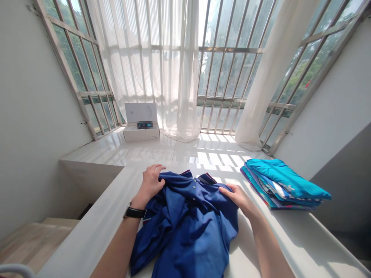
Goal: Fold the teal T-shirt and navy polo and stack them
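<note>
A dark blue polo shirt (199,220) lies front side up and wrinkled on the white surface, its collar toward the window and its buttons in the middle. My left hand (151,180) pinches the cloth at the shoulder on the left, with a black-strapped watch (135,211) on that wrist. At the opposite shoulder, my right hand (236,196) grips the fabric between thumb and fingers. The left sleeve lies bunched under my left forearm.
A stack of folded clothes (285,185), turquoise on top, sits to the right. Near the window an open white box (141,133) stands on the ledge. White curtains (185,96) hang before the barred windows, and a wall (31,116) rises at left.
</note>
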Available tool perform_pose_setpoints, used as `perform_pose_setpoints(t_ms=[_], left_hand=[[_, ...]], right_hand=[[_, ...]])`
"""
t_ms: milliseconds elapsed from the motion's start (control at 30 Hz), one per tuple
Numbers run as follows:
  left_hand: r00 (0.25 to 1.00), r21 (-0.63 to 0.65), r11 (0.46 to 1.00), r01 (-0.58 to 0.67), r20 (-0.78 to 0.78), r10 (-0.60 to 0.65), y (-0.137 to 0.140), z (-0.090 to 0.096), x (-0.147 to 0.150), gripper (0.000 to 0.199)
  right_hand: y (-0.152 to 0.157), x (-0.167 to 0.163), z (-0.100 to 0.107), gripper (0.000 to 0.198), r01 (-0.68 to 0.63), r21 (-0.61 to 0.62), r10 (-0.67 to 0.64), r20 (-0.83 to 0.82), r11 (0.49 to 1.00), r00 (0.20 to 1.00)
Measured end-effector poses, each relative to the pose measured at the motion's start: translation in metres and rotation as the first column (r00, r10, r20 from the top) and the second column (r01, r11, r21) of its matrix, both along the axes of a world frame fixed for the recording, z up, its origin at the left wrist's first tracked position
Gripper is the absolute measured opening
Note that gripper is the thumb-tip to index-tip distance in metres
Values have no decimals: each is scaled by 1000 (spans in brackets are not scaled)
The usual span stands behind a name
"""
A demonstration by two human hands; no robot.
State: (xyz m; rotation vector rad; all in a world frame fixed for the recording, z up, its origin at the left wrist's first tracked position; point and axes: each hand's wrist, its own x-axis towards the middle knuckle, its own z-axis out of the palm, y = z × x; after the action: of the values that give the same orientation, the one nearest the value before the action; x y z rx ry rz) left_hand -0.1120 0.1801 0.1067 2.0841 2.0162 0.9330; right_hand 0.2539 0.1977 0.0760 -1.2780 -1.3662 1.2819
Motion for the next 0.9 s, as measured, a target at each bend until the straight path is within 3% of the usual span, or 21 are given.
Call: perform_pose_setpoints(t_ms=[67, 133, 233, 300, 367, 533, 633, 667, 733, 833, 900], left_hand=[[942, 35, 974, 226, 248, -227, -8, 8, 17, 35], [787, 4, 897, 442, 479, -390, -16, 12, 39, 31], [592, -37, 780, 624, 675, -441, -26, 6, 69, 43], [541, -56, 751, 658, 729, -420, -28, -3, 82, 44], [532, -69, 755, 652, 751, -391, -25, -12, 88, 42], [622, -40, 880, 473, 722, -302, -16, -25, 92, 33], [541, -2, 889, 458, 794, -277, -15, -22, 91, 30], [473, 2, 883, 469, 844, -253, -16, -20, 90, 32], [315, 7, 879, 477, 932, -179, -17, -14, 87, 41], [132, 32, 861, 508, 985, -114, -21, -6, 79, 47], [65, 34, 810, 585, 994, -88, -24, -3, 72, 44]], right_hand=[[-2, -15, 3, 49, -26, -46, 23, -76, 999, 997], [-7, -32, 3, 59, -93, -18, 88, -184, 996, 979], [-19, -52, -2, 72, -299, 39, 301, -157, 953, 941], [-25, -61, -7, 79, -423, 42, 425, -87, 905, 901], [-30, -64, -11, 83, -496, 14, 496, -75, 868, 865], [-39, -67, -3, 72, -515, -26, 497, -224, 857, 838], [-44, -68, 13, 61, -569, -25, 536, -303, 822, 788], [-43, -67, 17, 55, -567, -12, 536, -311, 824, 785], [-37, -64, 19, 44, -483, 24, 469, -284, 876, 836], [-19, -54, 8, 45, -169, 92, 183, -176, 981, 967], [-6, -50, -6, 61, 14, 161, 2, -103, 987, 995]])
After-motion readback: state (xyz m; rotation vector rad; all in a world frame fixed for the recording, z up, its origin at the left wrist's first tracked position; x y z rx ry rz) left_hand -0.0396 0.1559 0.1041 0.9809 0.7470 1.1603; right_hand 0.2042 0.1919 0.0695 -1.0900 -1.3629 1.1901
